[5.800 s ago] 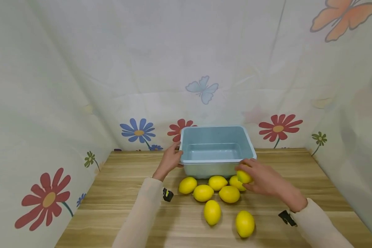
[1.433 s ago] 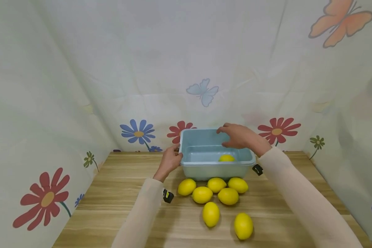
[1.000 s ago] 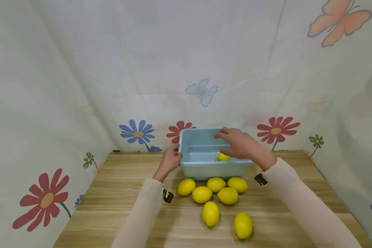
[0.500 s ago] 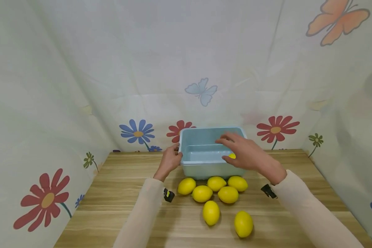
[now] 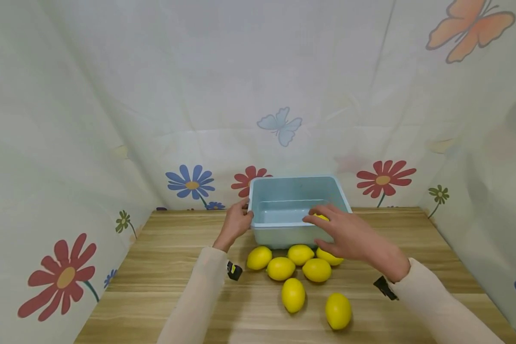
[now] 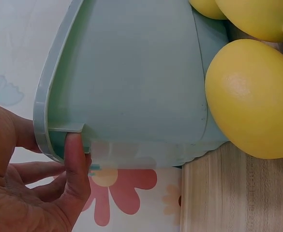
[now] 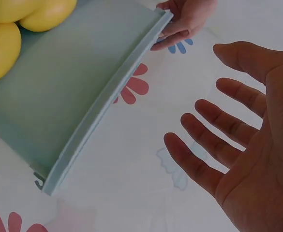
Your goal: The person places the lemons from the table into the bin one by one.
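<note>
The pale blue basin sits just right of centre in the head view, upright at the back of the table, its open top facing up. Inside, toward its front right, one lemon shows between the fingers in front of it; the rest of it is hidden from where I stand.

The left hand pinches the basin's rim by its front left corner, thumb against the edge and fingers underneath, probably to stop so light a tub from sliding. The right hand hangs over the front right of the rim, fingers spread wide with nothing between them, as the right wrist view makes plain.

Below the basin lie seven loose lemons. Five are bunched by its front wall, which I'd guess serves as a backstop for such rollable things; two lie apart, lower in the frame.

Under it all is the wood-grain table. Behind, a pale hanging sheet with printed flowers and butterflies fills the upper frame.
</note>
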Demonstrator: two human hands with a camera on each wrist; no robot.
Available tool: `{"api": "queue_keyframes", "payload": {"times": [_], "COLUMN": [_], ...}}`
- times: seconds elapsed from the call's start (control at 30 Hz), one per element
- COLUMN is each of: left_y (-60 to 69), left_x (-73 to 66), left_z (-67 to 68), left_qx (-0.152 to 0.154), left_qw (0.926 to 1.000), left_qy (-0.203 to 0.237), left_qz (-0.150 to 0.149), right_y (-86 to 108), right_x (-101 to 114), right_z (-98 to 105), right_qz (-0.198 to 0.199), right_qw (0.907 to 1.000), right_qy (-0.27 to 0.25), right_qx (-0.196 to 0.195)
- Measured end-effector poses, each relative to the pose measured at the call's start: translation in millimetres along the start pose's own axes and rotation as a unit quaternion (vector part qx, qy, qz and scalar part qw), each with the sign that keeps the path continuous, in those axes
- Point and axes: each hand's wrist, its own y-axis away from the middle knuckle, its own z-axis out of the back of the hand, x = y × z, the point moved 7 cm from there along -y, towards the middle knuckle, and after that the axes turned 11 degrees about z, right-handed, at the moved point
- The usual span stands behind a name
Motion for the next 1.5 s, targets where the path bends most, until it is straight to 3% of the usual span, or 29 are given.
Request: {"api": "queue_keyframes", "payload": {"times": [0.53, 0.77, 0.93, 1.13, 1.3, 1.5], "left_y": [-2.0, -2.3, -2.8, -5.8, -5.9, -5.5], "left_x": [1.1, 0.6, 0.0, 0.4, -0.7, -0.9], "left_z": [0.1, -0.5, -0.1, 1.3, 1.9, 1.0], "left_qx": [0.001, -0.002, -0.002, -0.002, -0.016, -0.019], "left_qw": [1.0000, 0.9998, 0.9998, 0.9999, 0.9992, 0.9990], "left_qy": [-0.006, -0.017, -0.021, -0.012, -0.030, -0.030], "left_qz": [0.001, -0.003, -0.003, -0.004, -0.023, -0.028], "right_y": [34.9, 50.9, 57.1, 61.1, 66.9, 74.8], "right_x": [11.4, 17.2, 24.8, 35.9, 42.5, 47.4], "right_z": [-37.2, -52.0, -59.4, -68.8, -81.6, -96.6], "right_qz": [0.026, 0.034, 0.051, 0.054, 0.043, 0.048], "right_qw": [0.9980, 0.9940, 0.9911, 0.9844, 0.9747, 0.9644], "right_qy": [0.007, -0.041, -0.046, -0.079, -0.111, -0.158], "right_qx": [0.057, 0.096, 0.114, 0.148, 0.189, 0.207]}}
